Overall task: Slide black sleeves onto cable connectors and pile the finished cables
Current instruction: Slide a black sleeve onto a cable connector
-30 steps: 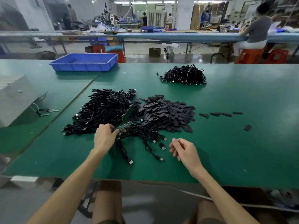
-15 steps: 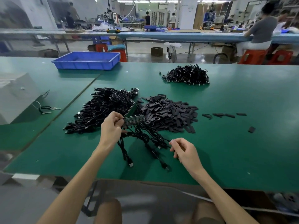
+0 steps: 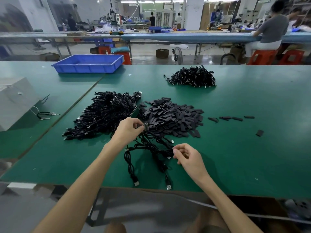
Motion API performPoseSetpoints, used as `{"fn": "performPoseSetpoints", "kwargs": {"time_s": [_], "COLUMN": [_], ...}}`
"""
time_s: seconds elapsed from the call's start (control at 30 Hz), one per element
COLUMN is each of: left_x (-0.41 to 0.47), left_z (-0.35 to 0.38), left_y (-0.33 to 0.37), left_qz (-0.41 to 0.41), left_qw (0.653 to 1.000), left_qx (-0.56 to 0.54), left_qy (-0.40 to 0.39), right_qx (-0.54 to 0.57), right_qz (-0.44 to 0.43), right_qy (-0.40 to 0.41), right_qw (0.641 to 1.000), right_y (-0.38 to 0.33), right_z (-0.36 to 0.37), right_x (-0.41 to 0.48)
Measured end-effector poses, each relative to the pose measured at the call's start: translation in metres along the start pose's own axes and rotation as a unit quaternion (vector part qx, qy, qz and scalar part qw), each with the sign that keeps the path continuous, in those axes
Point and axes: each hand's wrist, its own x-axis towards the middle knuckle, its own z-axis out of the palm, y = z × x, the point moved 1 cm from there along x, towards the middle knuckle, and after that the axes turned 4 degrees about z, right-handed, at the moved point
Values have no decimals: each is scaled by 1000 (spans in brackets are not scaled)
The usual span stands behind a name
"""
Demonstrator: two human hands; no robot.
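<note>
A long green work table (image 3: 235, 157) is seen from above, with two bare forearms reaching onto it. A blue tray (image 3: 87, 64) is set at the far left. A large heap of unsleeved cables (image 3: 104, 115) is spread at centre left. Just beside it, on the right, lies a heap of flat black sleeves (image 3: 171, 116). A smaller pile of finished cables (image 3: 193, 78) is placed well apart, near the far edge. A few stray sleeves (image 3: 232, 118) are scattered to the right.

Between the hands, a small bundle of cables (image 3: 148, 148) is held up from a holder strip (image 3: 145, 127), and its plug ends are trailed toward the near table edge. A second ago this strip was lying flat on the table under the left hand (image 3: 127, 130). It is now lifted clear and pinched between the thumb and curled fingers.

The right hand (image 3: 188, 157) has been brought in from the side to the bundle. Its fingers are curled and its fingertips (image 3: 175, 151) are set against the cables. Whether a cable is actually pinched cannot be told.

No sleeve is held. It is judged that a fresh batch has just been picked up and a single connector is being sorted out, so sleeving of this batch is not yet begun.
</note>
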Motion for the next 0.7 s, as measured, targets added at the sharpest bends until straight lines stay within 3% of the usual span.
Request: {"fn": "performPoseSetpoints", "kwargs": {"time_s": [0.1,0.2,0.37,0.53,0.7], "left_x": [0,-6,-19,-29,-35], "left_z": [7,19,36,49,60], "left_y": [1,1,8,11,10], "left_qz": [4,19,51,48,22], "left_qw": [1000,999,994,991,993], "left_qx": [-16,-24,-87,-112,-103], "left_qy": [-7,12,44,61,49], "right_qx": [0,-81,-192,-152,-149], "right_qz": [-15,-63,-120,-85,-40], "right_qy": [43,90,45,-6,25], "right_qw": [999,991,973,985,988], "right_y": [-1,-6,-31,-50,-43], "right_z": [0,1,18,38,41], "right_x": [-1,4,29,44,48]}}
